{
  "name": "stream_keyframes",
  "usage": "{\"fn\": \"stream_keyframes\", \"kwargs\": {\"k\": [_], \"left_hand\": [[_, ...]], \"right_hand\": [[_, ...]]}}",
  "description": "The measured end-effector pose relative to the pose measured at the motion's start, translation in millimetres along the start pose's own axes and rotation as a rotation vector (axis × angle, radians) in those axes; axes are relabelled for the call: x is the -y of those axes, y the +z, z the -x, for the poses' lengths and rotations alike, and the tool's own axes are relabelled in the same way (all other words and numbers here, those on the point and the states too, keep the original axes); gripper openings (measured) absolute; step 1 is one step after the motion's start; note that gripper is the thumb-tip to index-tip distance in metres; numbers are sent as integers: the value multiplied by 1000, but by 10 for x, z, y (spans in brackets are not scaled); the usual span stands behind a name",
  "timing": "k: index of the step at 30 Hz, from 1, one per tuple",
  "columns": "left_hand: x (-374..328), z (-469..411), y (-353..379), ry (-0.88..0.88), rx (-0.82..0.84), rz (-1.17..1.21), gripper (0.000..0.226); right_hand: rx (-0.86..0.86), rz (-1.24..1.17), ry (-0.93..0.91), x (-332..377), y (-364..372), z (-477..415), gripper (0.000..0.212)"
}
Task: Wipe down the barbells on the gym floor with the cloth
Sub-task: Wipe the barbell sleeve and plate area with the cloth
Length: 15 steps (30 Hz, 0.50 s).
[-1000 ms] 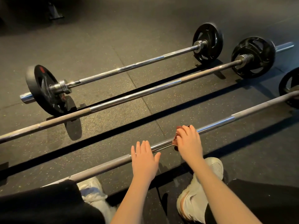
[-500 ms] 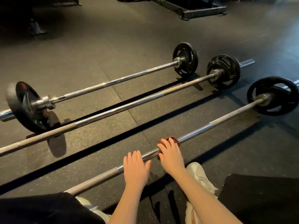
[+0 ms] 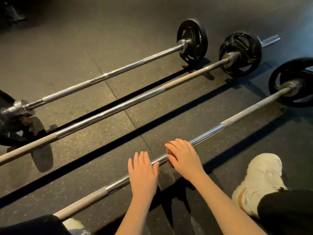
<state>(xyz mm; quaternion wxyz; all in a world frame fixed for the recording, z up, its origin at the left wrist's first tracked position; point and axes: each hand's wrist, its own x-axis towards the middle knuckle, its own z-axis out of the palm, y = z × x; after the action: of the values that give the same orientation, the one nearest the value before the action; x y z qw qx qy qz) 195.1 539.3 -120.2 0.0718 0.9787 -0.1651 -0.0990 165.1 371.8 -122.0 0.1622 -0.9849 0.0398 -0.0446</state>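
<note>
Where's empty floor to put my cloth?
Free: the floor strip between the nearest barbell and the middle barbell. Also the open floor beyond the far barbell. Crowded: where the left hand and right hand, with the cloth, sit on the nearest barbell, and by the white shoe.

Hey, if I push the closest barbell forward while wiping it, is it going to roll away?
It would probably roll: the nearest barbell rides on a round plate over flat floor. Steel bar plus plate suggests heavy, so slow to start. Its shiny middle looks slippery under the flat left hand.
</note>
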Motion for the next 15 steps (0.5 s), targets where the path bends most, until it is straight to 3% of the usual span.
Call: {"fn": "stream_keyframes", "kwargs": {"k": [4,6,9,13,15], "left_hand": [[-67,-53,-8,1,-13,-11,58],[-75,-47,0,-3,-4,-20,62],[-63,-46,22,-7,-20,-33,63],[-93,-44,41,-29,-22,-23,62],[-111,-54,57,-47,-32,-10,62]], "right_hand": [[-40,-54,211,-361,-109,-142,31],[-69,-60,338,-199,0,-74,40],[-64,-23,260,46,93,53,46],[11,-25,17,-315,-164,-86,28],[-29,-63,91,-456,-212,-145,24]]}}
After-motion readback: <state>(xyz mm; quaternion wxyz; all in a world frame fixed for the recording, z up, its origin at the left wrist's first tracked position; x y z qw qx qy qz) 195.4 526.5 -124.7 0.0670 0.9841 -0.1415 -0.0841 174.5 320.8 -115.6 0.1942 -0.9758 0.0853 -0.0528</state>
